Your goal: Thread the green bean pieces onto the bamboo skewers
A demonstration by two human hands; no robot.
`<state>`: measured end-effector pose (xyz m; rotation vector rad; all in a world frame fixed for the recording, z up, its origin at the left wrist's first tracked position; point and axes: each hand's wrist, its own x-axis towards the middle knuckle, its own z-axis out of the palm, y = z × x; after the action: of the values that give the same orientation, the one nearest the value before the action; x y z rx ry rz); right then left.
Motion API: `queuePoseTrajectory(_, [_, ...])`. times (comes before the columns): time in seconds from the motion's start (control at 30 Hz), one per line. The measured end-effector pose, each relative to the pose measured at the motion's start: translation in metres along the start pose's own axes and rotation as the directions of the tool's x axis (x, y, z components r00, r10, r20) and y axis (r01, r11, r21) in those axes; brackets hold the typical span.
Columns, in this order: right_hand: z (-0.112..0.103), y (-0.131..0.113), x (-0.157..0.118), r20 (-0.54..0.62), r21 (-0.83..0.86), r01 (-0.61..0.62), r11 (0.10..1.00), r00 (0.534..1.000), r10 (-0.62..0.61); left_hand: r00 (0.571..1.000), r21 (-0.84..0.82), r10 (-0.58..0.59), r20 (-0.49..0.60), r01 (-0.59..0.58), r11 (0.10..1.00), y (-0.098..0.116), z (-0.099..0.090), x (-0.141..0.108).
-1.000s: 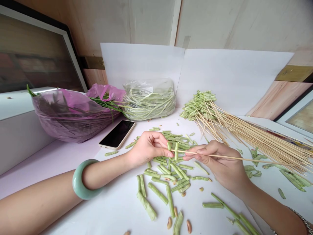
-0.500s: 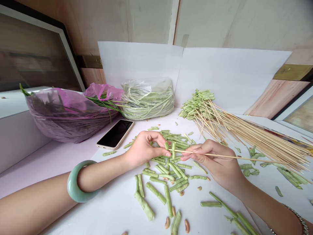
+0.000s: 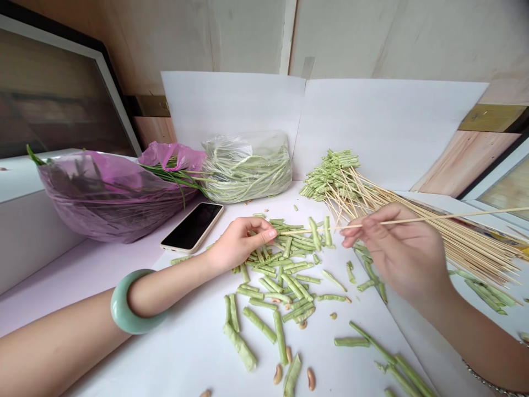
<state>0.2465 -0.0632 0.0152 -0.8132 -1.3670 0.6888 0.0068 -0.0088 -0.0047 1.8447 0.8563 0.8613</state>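
Note:
My right hand point(image 3: 400, 248) pinches a thin bamboo skewer point(image 3: 413, 222) between thumb and fingers. Its point reaches left over the heap of cut green bean pieces point(image 3: 285, 259). Two short bean pieces point(image 3: 314, 233) sit crosswise on the skewer, close to its point. My left hand point(image 3: 242, 242) rests just above the left edge of that heap, with its fingers curled together and its fingertips almost at the skewer's tip. Nothing shows in its fingers. More bean pieces and several loose pale beans lie scattered on the white paper point(image 3: 194, 353) below my hands.
A large bundle of loaded skewers point(image 3: 330, 176) lies at the back right, its bare sticks fanning out rightward behind my right hand. At the back stand a clear bag of long beans point(image 3: 247, 168), a purple bag of greens point(image 3: 111, 196), and a phone point(image 3: 192, 227).
My right hand has risen and moved right, and the skewer now slopes up to the right. The bean pieces on it have moved right with it. My left hand has curled slightly.

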Motion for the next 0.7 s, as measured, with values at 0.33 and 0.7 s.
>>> queuePoseTrajectory(0.33, [-0.0103,-0.0031,0.0110,-0.080,-0.151,0.056,0.987,0.994,-0.068,0.966,0.510,0.112,0.231,-0.218,0.832,0.0011,0.0000,-0.0015])
queuePoseTrajectory(0.7, [-0.0071,-0.0008,0.0049,0.139,-0.275,0.120,0.954,0.987,-0.084,0.901,0.552,0.106,0.421,-0.347,0.758,0.0025,-0.0001,-0.0091])
